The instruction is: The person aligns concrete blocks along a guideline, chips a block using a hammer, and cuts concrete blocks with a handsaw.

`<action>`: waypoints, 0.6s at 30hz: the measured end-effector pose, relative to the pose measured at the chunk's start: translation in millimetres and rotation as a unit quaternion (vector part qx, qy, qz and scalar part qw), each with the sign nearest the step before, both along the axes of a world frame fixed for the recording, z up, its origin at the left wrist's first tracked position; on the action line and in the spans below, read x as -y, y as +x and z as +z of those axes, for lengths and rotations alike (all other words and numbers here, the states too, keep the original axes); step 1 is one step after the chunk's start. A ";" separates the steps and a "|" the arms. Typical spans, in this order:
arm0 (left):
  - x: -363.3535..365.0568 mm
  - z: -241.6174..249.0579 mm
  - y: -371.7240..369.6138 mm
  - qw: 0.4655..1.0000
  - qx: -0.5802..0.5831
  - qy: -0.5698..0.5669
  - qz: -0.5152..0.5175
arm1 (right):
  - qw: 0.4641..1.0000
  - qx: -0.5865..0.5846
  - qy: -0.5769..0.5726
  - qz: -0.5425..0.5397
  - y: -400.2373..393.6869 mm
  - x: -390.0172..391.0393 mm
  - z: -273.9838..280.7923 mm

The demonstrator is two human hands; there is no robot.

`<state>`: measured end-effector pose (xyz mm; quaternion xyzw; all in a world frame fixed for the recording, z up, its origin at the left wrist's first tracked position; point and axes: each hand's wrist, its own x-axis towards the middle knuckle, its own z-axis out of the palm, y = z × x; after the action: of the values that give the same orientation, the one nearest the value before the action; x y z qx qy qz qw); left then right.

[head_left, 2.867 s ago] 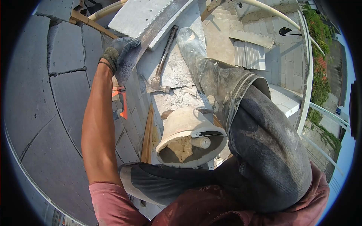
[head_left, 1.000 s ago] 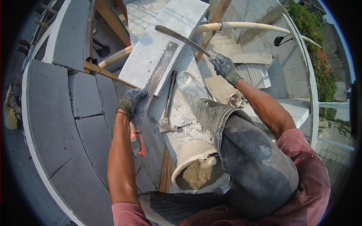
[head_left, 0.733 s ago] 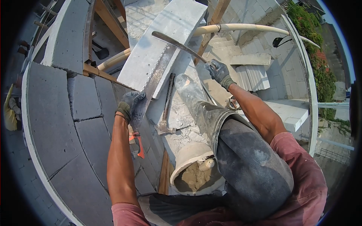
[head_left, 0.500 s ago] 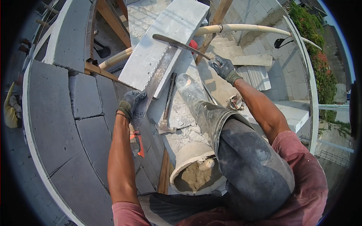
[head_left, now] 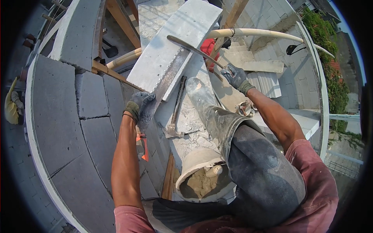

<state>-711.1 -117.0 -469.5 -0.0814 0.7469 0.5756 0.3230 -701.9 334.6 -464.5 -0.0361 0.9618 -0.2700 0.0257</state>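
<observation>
My gloved left hand is closed round the blade of a hand saw, beside the near corner of a pale lightweight block. The toothed edge faces up and left, and the orange handle hangs below that hand. In my gloved right hand is a long, narrow flat metal tool with a rounded tip. It crosses the upper part of the saw blade, its tip over the block. A claw hammer lies on the dusty surface between my left arm and my boot.
A bucket of mortar stands by my knee. Grey block wall runs along the left. A bamboo pole and a timber post cross behind the block. Something red shows beyond it, with stacked blocks to the right.
The view has shifted slightly, moving the scene to the right. The flat tool has drawn back a little towards the right, and more of the red thing shows behind it. Both grips stay the same.
</observation>
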 end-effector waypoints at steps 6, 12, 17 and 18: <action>-5.3 5.8 3.6 1.000 0.006 -0.008 0.026 | 0.992 -0.090 0.014 0.081 -63.8 43.5 -23.5; -3.9 2.6 0.7 0.999 0.033 -0.005 0.030 | 0.993 -0.090 0.000 0.076 -84.9 50.7 -39.1; 1.0 -5.2 -2.2 0.983 -0.105 -0.103 -0.106 | 0.991 -0.084 -0.017 0.099 -83.5 48.6 -19.6; -0.9 -0.4 0.8 0.997 -0.039 -0.054 -0.047 | 0.992 -0.072 -0.061 0.089 -82.5 48.5 -13.7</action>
<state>-710.3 -116.2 -469.9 -0.0409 0.7920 0.5209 0.3158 -784.5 286.0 -478.3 -0.1423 0.9359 -0.3216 -0.0221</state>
